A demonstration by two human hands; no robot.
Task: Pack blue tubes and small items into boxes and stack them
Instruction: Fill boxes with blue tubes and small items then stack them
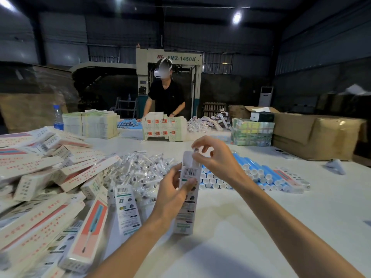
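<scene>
White box (186, 213) gripped, left hand (172, 194); right hand (217, 156) pinches small item (195, 150) above.

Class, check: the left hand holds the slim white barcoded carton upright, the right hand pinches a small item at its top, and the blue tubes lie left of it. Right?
No: the head view shows the blue white-capped tubes lying right of the slim white barcoded carton. The left hand grips and the right hand pinches the small item as stated.
</scene>
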